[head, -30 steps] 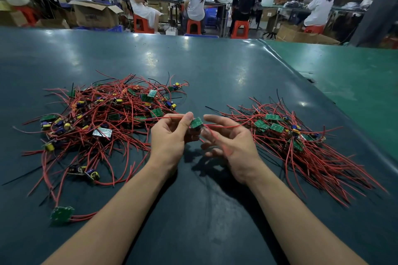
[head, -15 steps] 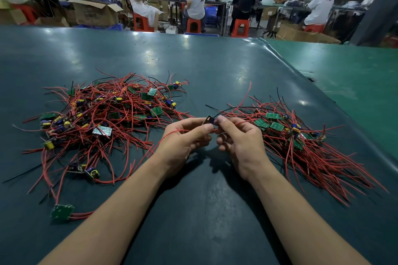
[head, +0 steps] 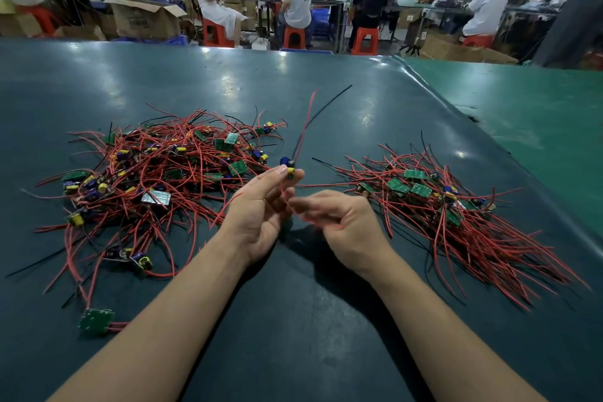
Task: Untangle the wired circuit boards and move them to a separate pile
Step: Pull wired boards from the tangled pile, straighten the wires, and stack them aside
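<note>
A dark teal table (head: 293, 320) fills the foreground, its glossy cover catching ceiling light. To its right lies a brighter green table (head: 538, 114). Beyond them, people sit on red plastic stools (head: 293, 37) at long workbenches, most with their backs turned. An open cardboard box (head: 143, 18) stands on the floor at the left, and a blue crate (head: 321, 19) sits under a bench.

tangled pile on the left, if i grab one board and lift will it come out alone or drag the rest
Likely drags neighbours: in the tangled pile red wires loop over and under many boards. The wires look floppy, curving loosely on the table. The board pinched by the left hand seems light, held by fingertips alone.
</note>
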Demonstrator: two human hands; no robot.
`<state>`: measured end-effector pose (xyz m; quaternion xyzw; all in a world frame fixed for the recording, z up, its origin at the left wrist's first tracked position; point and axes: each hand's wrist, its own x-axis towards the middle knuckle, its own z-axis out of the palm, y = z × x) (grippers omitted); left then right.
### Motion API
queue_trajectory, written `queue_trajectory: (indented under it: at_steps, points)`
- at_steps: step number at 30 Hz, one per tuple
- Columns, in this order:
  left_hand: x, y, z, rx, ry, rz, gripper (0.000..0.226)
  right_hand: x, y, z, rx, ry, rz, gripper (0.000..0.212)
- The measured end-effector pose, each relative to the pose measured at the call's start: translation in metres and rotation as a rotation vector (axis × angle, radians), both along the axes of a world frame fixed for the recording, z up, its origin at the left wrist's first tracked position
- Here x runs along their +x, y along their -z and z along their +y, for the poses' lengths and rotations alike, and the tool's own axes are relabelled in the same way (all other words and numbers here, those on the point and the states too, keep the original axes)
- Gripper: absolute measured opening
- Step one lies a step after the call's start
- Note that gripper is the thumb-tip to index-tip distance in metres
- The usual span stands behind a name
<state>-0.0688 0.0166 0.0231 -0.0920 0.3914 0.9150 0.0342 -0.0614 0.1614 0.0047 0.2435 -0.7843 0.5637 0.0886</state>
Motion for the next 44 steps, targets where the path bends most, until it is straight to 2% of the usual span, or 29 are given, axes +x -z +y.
queue_trajectory:
  at_steps: [2, 5, 7, 9, 11, 14, 16, 18, 20, 22, 26, 28, 31, 33, 36, 40, 42, 44]
  points:
    - [0.000, -0.001, 0.001, -0.036, -0.007, 0.012, 0.006, -0.002, -0.004, 0.001, -0.149, 0.106, -0.134, 0.024]
    - [0.002, -0.002, 0.003, -0.088, 0.005, 0.017, 0.009, -0.005, -0.011, 0.005, -0.452, 0.121, -0.436, 0.009]
    - [0.004, -0.001, 0.006, -0.220, 0.036, 0.053, 0.010, -0.005, -0.012, 0.008, -0.538, 0.088, -0.515, 0.013]
    - [0.007, 0.001, 0.009, -0.324, 0.092, 0.113, 0.013, -0.004, -0.013, 0.006, -0.553, 0.071, -0.513, 0.014]
    - [0.008, 0.001, 0.012, -0.351, 0.116, 0.121, 0.015, -0.004, -0.013, 0.005, -0.576, 0.105, -0.504, 0.013]
    - [0.006, -0.001, 0.009, -0.260, 0.146, 0.105, 0.022, -0.007, -0.016, 0.008, -0.673, 0.169, -0.520, 0.016]
    - [0.007, 0.001, 0.007, -0.253, 0.207, 0.159, 0.031, -0.008, -0.017, 0.009, -0.692, 0.208, -0.512, 0.013]
    - [0.010, 0.004, 0.010, -0.370, 0.217, 0.260, 0.042, -0.007, -0.018, 0.008, -0.709, 0.217, -0.513, 0.012]
    - [0.012, 0.008, 0.015, -0.536, 0.167, 0.322, 0.038, -0.006, -0.019, 0.006, -0.727, 0.213, -0.538, 0.013]
    - [0.012, 0.010, 0.018, -0.620, 0.094, 0.323, 0.036, -0.005, -0.019, 0.004, -0.724, 0.188, -0.562, 0.011]
    - [0.009, 0.010, 0.016, -0.579, -0.004, 0.295, 0.017, -0.002, -0.019, 0.002, -0.699, 0.150, -0.572, 0.015]
    - [0.010, 0.011, 0.014, -0.544, 0.043, 0.297, 0.023, -0.003, -0.018, 0.003, -0.692, 0.180, -0.561, 0.017]
    - [0.012, 0.014, 0.016, -0.763, 0.044, 0.432, 0.029, -0.004, -0.016, 0.002, -0.689, 0.208, -0.551, 0.016]
    - [0.011, 0.015, 0.018, -0.904, -0.063, 0.499, 0.026, -0.003, -0.014, 0.000, -0.655, 0.199, -0.546, 0.014]
    - [0.008, 0.016, 0.018, -0.865, -0.217, 0.464, 0.004, -0.001, -0.013, -0.003, -0.600, 0.159, -0.556, 0.015]
    - [0.004, 0.014, 0.018, -0.630, -0.247, 0.276, 0.019, 0.000, -0.015, -0.005, -0.606, 0.155, -0.553, 0.022]
    - [0.003, 0.011, 0.017, -0.476, -0.187, 0.222, 0.020, 0.000, -0.017, -0.005, -0.634, 0.127, -0.549, 0.023]
    - [0.004, 0.013, 0.016, -0.478, -0.082, 0.251, 0.018, -0.001, -0.017, -0.005, -0.684, 0.086, -0.541, 0.024]
